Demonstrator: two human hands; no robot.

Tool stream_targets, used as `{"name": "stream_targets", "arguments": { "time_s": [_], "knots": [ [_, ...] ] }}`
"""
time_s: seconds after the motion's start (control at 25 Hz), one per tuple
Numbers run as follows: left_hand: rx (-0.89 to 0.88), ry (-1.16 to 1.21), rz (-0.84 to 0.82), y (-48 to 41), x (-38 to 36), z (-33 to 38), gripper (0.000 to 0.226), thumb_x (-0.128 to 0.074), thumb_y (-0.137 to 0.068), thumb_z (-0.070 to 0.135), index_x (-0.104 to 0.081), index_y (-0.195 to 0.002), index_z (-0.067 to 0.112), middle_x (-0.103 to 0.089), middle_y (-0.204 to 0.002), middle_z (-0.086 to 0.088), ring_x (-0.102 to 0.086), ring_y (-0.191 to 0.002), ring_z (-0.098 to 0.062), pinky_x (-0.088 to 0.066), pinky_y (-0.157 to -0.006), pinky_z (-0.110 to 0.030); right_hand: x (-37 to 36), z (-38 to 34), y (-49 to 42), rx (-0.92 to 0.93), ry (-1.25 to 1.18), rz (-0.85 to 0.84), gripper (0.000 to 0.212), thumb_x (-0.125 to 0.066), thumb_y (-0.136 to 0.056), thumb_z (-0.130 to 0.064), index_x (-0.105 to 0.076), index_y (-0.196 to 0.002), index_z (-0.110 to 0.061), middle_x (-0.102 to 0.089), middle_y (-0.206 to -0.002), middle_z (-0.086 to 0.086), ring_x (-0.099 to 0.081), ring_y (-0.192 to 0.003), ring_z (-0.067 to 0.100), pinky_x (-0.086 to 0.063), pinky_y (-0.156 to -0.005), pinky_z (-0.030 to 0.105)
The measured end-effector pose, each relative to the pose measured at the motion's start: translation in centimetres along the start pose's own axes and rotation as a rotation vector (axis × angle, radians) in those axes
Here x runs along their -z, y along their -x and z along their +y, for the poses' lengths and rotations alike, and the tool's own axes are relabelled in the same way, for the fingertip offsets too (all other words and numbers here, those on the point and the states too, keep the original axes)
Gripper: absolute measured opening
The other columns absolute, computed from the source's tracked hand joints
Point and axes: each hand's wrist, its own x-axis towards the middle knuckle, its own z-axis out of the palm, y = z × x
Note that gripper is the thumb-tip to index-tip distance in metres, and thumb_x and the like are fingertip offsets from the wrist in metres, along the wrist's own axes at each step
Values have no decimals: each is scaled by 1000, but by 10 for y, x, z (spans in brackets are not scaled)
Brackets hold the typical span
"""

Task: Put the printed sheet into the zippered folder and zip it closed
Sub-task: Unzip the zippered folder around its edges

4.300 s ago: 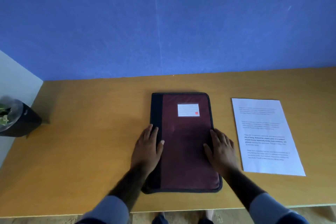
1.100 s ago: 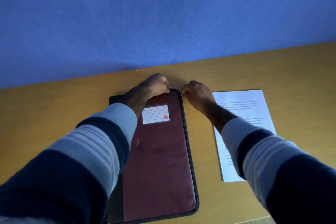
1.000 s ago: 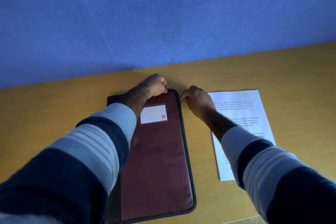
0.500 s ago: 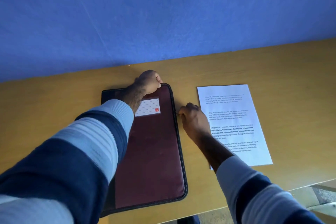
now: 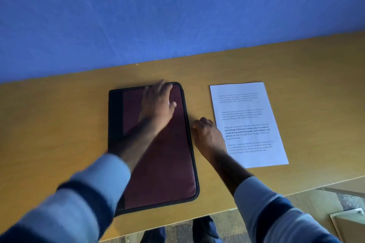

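Observation:
A maroon zippered folder [image 5: 167, 163] with a black spine and black zip edge lies flat on the wooden desk [image 5: 59, 124]. My left hand [image 5: 158, 104] rests flat and blurred on its upper part, fingers spread, covering the label. My right hand [image 5: 205, 134] is pinched at the folder's right edge about halfway down, on the zip pull, which is too small to see clearly. The printed sheet [image 5: 246, 124] lies on the desk just right of that hand, text up, its left edge partly under my wrist.
A blue wall [image 5: 177, 16] rises behind the desk's far edge. The desk's near edge runs across the bottom; floor and a pale box corner [image 5: 349, 223] show at the lower right.
My right hand has slid down the folder's right edge from the top corner toward me. My left hand has opened from a fist at the top edge to a flat palm.

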Motion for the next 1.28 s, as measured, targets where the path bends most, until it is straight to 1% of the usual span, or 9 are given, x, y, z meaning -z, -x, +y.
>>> {"name": "stream_targets", "arguments": {
  "time_s": [0.16, 0.24, 0.32, 0.52, 0.68, 0.88, 1.0, 1.16, 1.28],
  "knots": [
    [-31, -3, -168, 169, -14, 20, 110, -43, -81, 88, -16, -162, 19, -3, -171, -9, -6, -158, -28, -10, -126, -54, 4, 3, -7, 81, 37, -60, 11, -55, -95, -10, -65, -94, -5, -61, -94, 12, -58, -93, 34, -47, -62, 37],
    [-58, -73, -204, 226, -29, 22, 125, -41, -71, 97, -11, -163, 16, 2, -171, -9, -2, -158, -30, -12, -125, -58, 7, 5, -9, 92, 32, -82, 13, -54, -94, -9, -67, -94, -5, -61, -96, 12, -58, -94, 34, -51, -63, 39],
    [-54, -144, -217, 253, -44, 23, 127, -43, -72, 95, -11, -162, 12, 0, -171, -11, -5, -157, -32, -19, -122, -60, 9, 8, -10, 104, 19, -94, 14, -55, -93, -9, -69, -95, -7, -63, -97, 11, -59, -94, 33, -52, -65, 40],
    [54, -230, -233, 258, -53, 24, 120, -28, -81, 91, -12, -161, 3, -6, -170, -17, -10, -156, -35, -22, -122, -59, 13, 8, -2, 117, 24, -96, 19, -53, -98, -12, -72, -98, -9, -63, -99, 9, -58, -96, 29, -45, -66, 33],
    [33, -271, -208, 260, -56, 25, 118, -20, -83, 90, -11, -160, 1, -5, -169, -20, -10, -156, -37, -20, -123, -57, 11, 4, 15, 93, 19, -83, 19, -53, -98, -10, -71, -96, -8, -63, -99, 10, -58, -97, 31, -48, -68, 34],
    [10, -295, -223, 258, -58, 21, 118, -27, -84, 88, -9, -160, 0, -5, -168, -24, -9, -156, -39, -17, -124, -58, 0, 3, 58, 47, 33, -33, 15, -57, -92, -3, -70, -94, -9, -60, -92, 10, -57, -93, 36, -43, -61, 34],
    [6, -290, -214, 258, -59, 22, 116, -26, -85, 87, -10, -159, -1, -6, -168, -25, -10, -155, -40, -16, -123, -59, -5, 1, 94, 16, 15, -6, 14, -57, -93, -7, -71, -96, -10, -60, -93, 11, -56, -93, 36, -49, -61, 39],
    [16, -289, -233, 259, -57, 19, 114, -10, -86, 86, -1, -160, 0, 2, -168, -23, -3, -156, -39, -13, -124, -59, -13, -1, 133, -47, 25, 17, 19, -56, -93, -8, -74, -101, -11, -61, -96, 11, -56, -93, 35, -48, -64, 38],
    [21, -301, -252, 261, -53, 19, 114, -8, -86, 87, 8, -159, 1, 11, -167, -23, 4, -156, -39, -9, -125, -58, -21, -3, 164, -57, 41, 48, 19, -58, -93, -4, -74, -99, -10, -63, -92, 9, -57, -86, 32, -41, -62, 32]
  ]
}}
